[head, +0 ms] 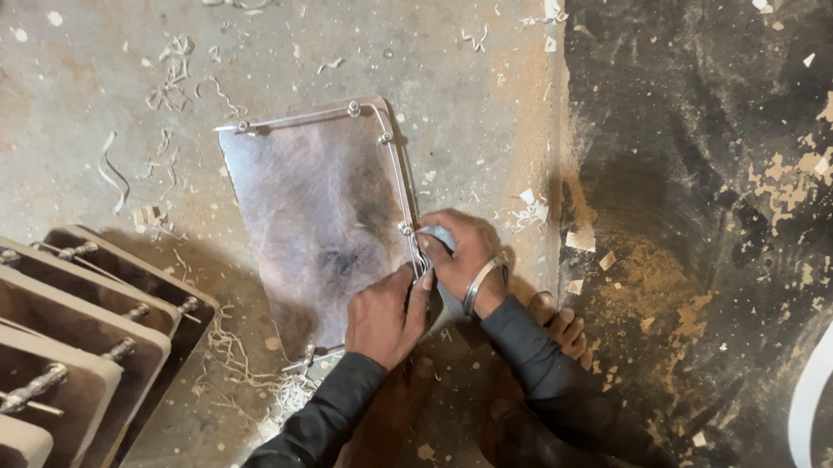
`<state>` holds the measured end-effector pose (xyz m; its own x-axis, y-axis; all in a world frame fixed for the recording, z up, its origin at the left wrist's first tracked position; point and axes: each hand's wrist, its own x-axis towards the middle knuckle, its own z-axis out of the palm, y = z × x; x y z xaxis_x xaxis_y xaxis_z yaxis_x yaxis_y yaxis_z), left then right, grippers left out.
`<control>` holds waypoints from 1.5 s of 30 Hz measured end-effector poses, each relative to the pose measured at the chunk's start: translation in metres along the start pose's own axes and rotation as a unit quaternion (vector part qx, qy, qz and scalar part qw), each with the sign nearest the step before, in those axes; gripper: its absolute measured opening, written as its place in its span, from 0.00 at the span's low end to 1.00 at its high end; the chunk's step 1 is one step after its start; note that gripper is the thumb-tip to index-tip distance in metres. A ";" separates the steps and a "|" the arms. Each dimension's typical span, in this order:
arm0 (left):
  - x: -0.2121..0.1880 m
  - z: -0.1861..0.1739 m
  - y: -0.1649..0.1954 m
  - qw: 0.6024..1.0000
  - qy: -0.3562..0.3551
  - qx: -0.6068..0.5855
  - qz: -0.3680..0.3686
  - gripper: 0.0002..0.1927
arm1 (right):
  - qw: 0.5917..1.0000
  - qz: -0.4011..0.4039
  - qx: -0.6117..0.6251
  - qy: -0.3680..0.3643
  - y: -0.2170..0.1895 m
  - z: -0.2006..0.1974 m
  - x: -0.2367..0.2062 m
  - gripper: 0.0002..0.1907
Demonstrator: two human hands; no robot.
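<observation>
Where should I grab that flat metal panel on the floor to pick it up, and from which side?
Probably the bare left long edge of the metal panel, coming in from the left. It lies flat on the floor; a rod with bolts runs along its top and right edges, and the left hand and right hand crowd the lower right corner. The left edge looks bare.

One metal panel (324, 220), two hands (388, 315).

metal panel (324, 211) | flat on floor | wire-edged, bolts along rim
</observation>
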<state>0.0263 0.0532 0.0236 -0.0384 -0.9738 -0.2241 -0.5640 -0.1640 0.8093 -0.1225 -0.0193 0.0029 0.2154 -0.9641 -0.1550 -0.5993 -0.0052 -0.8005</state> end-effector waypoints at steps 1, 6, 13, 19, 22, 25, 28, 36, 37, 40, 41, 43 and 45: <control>0.000 0.001 0.000 1.000 0.009 -0.007 0.008 0.13 | 1.000 0.007 0.005 -0.001 0.000 0.001 0.000 0.09; -0.001 0.004 -0.004 1.000 -0.002 0.012 0.011 0.12 | 0.999 -0.001 0.039 0.019 0.002 0.005 0.002 0.08; 0.000 0.007 -0.007 0.999 -0.005 0.026 0.020 0.11 | 0.999 -0.008 0.010 0.050 0.000 0.010 0.006 0.07; 0.001 0.005 -0.009 0.999 -0.016 0.029 0.017 0.12 | 0.999 0.007 -0.025 0.025 -0.001 0.013 0.033 0.07; 0.000 0.005 -0.008 0.999 -0.020 0.028 0.018 0.12 | 0.999 0.026 -0.038 0.010 0.003 0.012 0.048 0.07; 0.001 0.005 -0.008 0.999 -0.016 0.025 0.017 0.12 | 0.999 0.024 -0.031 -0.003 0.006 0.011 0.068 0.07; 0.000 0.002 -0.007 1.000 -0.021 0.019 0.005 0.11 | 0.998 0.040 -0.037 -0.037 0.007 0.006 0.076 0.07; 0.003 0.001 -0.006 0.999 -0.003 0.017 0.035 0.12 | 0.998 0.041 -0.035 -0.031 0.005 0.006 0.040 0.10; 0.003 0.002 -0.006 0.999 -0.003 0.017 0.038 0.12 | 0.998 0.036 -0.045 -0.028 0.005 0.008 0.044 0.10; 0.002 0.004 -0.007 0.999 -0.019 0.023 0.014 0.11 | 0.997 0.046 -0.060 -0.023 0.002 0.009 0.063 0.11; 0.001 0.005 -0.007 0.999 -0.022 0.026 0.001 0.11 | 0.996 0.057 -0.058 -0.019 0.000 0.008 0.076 0.11; 0.001 0.005 -0.008 0.999 -0.009 0.030 0.006 0.11 | 0.996 0.061 -0.058 -0.021 -0.007 0.006 0.102 0.10; 0.000 0.003 -0.009 0.999 -0.013 0.032 0.019 0.12 | 0.997 0.057 -0.057 -0.023 -0.013 0.002 0.120 0.09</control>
<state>0.0291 0.0546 0.0151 -0.0813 -0.9747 -0.2080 -0.6140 -0.1154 0.7808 -0.0874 -0.1340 -0.0063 0.1744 -0.9472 -0.2692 -0.7045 0.0710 -0.7061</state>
